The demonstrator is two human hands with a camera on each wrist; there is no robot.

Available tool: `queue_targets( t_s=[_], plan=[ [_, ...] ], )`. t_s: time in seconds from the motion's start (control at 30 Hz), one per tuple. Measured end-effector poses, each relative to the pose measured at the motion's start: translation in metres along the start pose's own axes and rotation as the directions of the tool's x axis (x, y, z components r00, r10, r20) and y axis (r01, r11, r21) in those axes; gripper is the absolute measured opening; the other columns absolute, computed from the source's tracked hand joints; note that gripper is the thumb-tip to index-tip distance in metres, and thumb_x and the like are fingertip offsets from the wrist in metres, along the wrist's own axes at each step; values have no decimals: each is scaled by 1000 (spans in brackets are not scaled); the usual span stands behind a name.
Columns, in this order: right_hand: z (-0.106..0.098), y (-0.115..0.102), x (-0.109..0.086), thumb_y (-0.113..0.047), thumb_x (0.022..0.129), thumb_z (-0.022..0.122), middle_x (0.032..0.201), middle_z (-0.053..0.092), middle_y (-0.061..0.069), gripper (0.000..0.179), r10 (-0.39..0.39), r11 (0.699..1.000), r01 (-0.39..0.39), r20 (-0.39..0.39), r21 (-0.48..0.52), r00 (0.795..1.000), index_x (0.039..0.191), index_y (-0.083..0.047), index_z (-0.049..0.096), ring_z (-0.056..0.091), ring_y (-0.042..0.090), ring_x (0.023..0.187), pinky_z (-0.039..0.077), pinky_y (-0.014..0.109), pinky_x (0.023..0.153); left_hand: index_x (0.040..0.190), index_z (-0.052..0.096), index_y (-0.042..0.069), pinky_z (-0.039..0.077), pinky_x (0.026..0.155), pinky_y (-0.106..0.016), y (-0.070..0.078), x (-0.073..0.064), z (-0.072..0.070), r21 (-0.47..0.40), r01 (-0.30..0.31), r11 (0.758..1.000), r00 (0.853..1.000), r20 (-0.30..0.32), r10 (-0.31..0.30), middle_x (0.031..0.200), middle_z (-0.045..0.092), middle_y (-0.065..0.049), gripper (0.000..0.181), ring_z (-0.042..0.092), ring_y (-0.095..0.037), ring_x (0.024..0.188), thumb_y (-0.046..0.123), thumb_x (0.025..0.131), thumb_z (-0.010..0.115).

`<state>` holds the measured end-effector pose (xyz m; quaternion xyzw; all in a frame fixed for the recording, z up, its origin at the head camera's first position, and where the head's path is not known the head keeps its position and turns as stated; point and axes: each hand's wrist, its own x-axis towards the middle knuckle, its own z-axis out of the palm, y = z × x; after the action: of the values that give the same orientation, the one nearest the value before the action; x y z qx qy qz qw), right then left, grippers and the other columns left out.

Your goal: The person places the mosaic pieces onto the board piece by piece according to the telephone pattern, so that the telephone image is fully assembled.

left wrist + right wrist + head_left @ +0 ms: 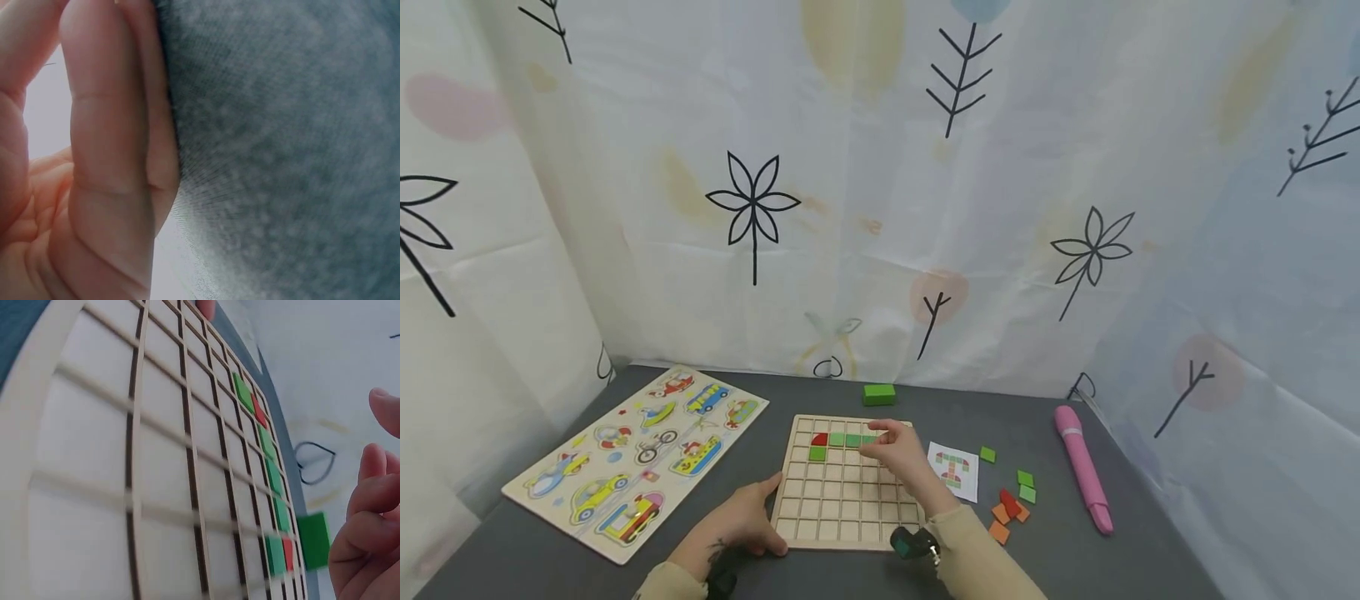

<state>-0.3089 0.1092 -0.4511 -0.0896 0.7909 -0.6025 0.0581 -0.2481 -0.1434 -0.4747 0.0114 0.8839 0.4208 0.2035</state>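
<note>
So the left grip [737, 518] is braced against the left edge of a square, pale wooden grid board [827, 508], fingers pretty straight and thumb by the near corner. My guess is that's just to stop the board sliding on the dark grey tabletop [842, 575]. The right grip [904, 457] is over the far right part of the board, thumb and forefinger a bit apart, and I can't see anything between them.

Just left of the right grip there's a row of flat green square tiles [853, 441], ending in a red tile with a rounded corner [819, 439]. The right wrist view shows another small red tile [287, 553] at the row's other end, close to that grip. Each red one has a green tile on the near side, which looks a lot like the top of the pattern on the white printed card [962, 492]. That card's just right of the right grip, probably so it's easy to check.

Further right of that grip are loose green square tiles [1026, 478], a red heap [1010, 502] and orange square tiles [998, 532], handy for reaching, I'd say.
</note>
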Motion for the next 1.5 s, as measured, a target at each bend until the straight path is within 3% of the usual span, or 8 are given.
queue_targets(
  t_s=[0.13, 0.27, 0.5, 0.7, 1.03, 1.23, 1.37, 1.5],
  plan=[
    [-32, 5, -23, -9, 80, 69, 74, 57, 1, 50, 32, 999, -30, -46, 43, 998, 125, 4, 52, 32, 6, 47, 28, 21, 43, 144, 25, -3, 49, 50, -31, -1, 0, 0, -4, 16, 1000, 1000, 12, -16, 85, 59, -14, 114, 58, -18, 51, 8, 50, 89],
    [-63, 16, -46, -6, 77, 69, 71, 55, 0, 44, 86, 996, -82, -164, 32, 983, 118, 5, 56, 31, 6, 46, 26, 21, 42, 143, 27, -3, 50, 50, -31, -1, 0, -1, 4, 14, 1000, 1000, 5, -14, 101, 59, -20, 113, 59, -19, 52, 9, 50, 89],
    [-118, 43, -84, -2, 73, 71, 64, 51, -1, 46, 202, 977, -214, -340, 3, 918, 115, 8, 56, 33, 5, 44, 27, 21, 41, 143, 27, -3, 50, 50, -32, -1, 1, -1, 10, 7, 1000, 1000, -2, -7, 107, 57, -22, 113, 59, -19, 52, 9, 49, 89],
    [-155, 67, -108, -8, 69, 73, 65, 53, 1, 47, 278, 924, -362, -434, -123, 857, 112, 7, 59, 45, 14, 59, 34, 26, 51, 143, 28, -3, 49, 49, -32, -1, 1, 0, 19, 12, 1000, 1000, -9, -12, 98, 59, -19, 113, 59, -19, 52, 9, 49, 89],
    [-169, 85, -112, -6, 63, 75, 86, 59, 14, 41, 334, 861, -462, -446, -214, 830, 100, 8, 63, 50, 23, 75, 40, 31, 61, 142, 28, -3, 50, 50, -32, -2, 3, 1, 13, 18, 1000, 1000, -8, -18, 112, 55, -26, 114, 59, -19, 53, 8, 47, 90],
    [-166, 84, -109, -3, 66, 75, 93, 60, 19, 34, 358, 839, -496, -459, -224, 813, 96, 8, 63, 53, 28, 84, 44, 38, 70, 143, 27, -4, 50, 49, -31, -3, 3, 1, 19, 7, 1000, 1000, 0, -7, 90, 60, -17, 114, 59, -18, 51, 10, 49, 90],
    [-167, 82, -111, -4, 66, 74, 86, 61, 17, 31, 323, 836, -487, -489, -254, 810, 92, 8, 64, 54, 25, 78, 44, 34, 64, 143, 26, -4, 50, 49, -30, -3, 2, 1, 14, 0, 1000, 1000, 1, 0, 72, 56, -12, 114, 58, -16, 50, 9, 50, 89],
    [-171, 75, -113, -7, 65, 71, 82, 62, 15, 31, 256, 827, -463, -519, -319, 815, 91, 7, 62, 55, 23, 72, 42, 30, 55, 143, 25, -5, 49, 49, -30, -2, 1, 0, 18, 1, 1000, 1000, 4, -1, 72, 56, -10, 113, 58, -17, 50, 10, 51, 89]
  ],
)
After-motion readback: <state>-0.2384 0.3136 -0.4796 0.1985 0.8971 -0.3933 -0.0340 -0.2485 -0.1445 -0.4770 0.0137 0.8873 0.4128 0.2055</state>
